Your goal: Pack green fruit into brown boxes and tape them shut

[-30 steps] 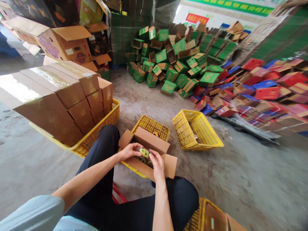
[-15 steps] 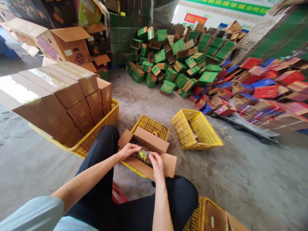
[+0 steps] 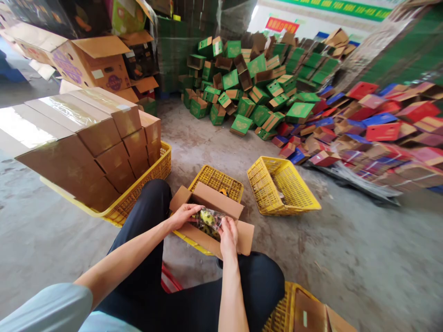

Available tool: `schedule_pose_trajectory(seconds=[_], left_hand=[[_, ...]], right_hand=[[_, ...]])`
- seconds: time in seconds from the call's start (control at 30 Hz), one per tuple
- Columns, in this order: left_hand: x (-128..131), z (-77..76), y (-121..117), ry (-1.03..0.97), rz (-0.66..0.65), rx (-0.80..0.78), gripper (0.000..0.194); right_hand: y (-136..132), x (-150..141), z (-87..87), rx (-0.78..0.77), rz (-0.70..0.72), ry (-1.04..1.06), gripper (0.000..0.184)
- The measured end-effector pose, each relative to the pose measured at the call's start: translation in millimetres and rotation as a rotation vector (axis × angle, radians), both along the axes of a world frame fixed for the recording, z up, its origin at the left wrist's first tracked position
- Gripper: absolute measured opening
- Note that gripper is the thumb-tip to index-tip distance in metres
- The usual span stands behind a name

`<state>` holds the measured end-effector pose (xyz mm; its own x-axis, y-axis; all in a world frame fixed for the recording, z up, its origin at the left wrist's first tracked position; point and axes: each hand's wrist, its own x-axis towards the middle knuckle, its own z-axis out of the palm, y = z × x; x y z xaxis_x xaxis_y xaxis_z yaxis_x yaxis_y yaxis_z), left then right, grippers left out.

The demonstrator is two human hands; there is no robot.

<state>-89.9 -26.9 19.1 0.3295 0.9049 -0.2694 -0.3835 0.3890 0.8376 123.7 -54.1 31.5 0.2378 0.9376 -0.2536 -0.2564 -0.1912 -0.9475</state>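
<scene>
An open cardboard box (image 3: 221, 200) rests between my knees on an upturned-looking yellow crate (image 3: 216, 179), its flaps folded outward. Over its opening I hold a clear plastic bag (image 3: 212, 218) with dark spots and a yellow-green patch, stretched between both hands. My left hand (image 3: 185, 216) pinches the bag's left end. At the other end, the fingers of my right hand (image 3: 228, 232) are closed on the plastic. What lies inside the box beneath the bag is mostly hidden; more dark and yellow-green pattern shows there.
Closed brown boxes (image 3: 100, 133) fill a yellow crate (image 3: 138, 193) at my left. Another yellow crate (image 3: 284, 186) stands to the right. Piles of green boxes (image 3: 245, 87) and red and blue boxes (image 3: 380, 131) lie behind. A crate holding a brown box (image 3: 311, 318) is at lower right.
My hands have risen slightly and spread apart, the right one moving rightward. More of the plastic bag now shows stretched between them.
</scene>
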Motion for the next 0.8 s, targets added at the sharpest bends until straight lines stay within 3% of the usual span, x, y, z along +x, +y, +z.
schedule_pose_trajectory(seconds=[0.2,0.3,0.43,0.53,0.67,0.8], left_hand=[[-5.2,2.7,1.5,-0.016,-0.100,-0.316,0.095],[-5.6,5.7,2.0,-0.051,-0.182,-0.370,0.095],[-5.7,6.8,2.0,-0.100,-0.109,-0.280,0.070],[-7.4,6.8,0.8,-0.139,-0.025,-0.169,0.058],[-7.6,8.8,-2.6,-0.185,-0.034,-0.069,0.088],[-3.5,9.8,-5.7,-0.254,-0.103,0.037,0.109]], right_hand=[[-1.1,5.4,1.7,0.051,0.031,-0.047,0.045],[-4.3,2.3,4.9,0.075,0.118,-0.069,0.040],[-6.6,-3.1,9.6,0.136,0.269,-0.108,0.032],[-5.7,-3.9,11.5,0.112,0.267,-0.114,0.035],[-5.1,-3.7,12.3,-0.049,0.171,-0.018,0.055],[-8.3,-6.4,13.2,-0.126,0.236,0.023,0.060]])
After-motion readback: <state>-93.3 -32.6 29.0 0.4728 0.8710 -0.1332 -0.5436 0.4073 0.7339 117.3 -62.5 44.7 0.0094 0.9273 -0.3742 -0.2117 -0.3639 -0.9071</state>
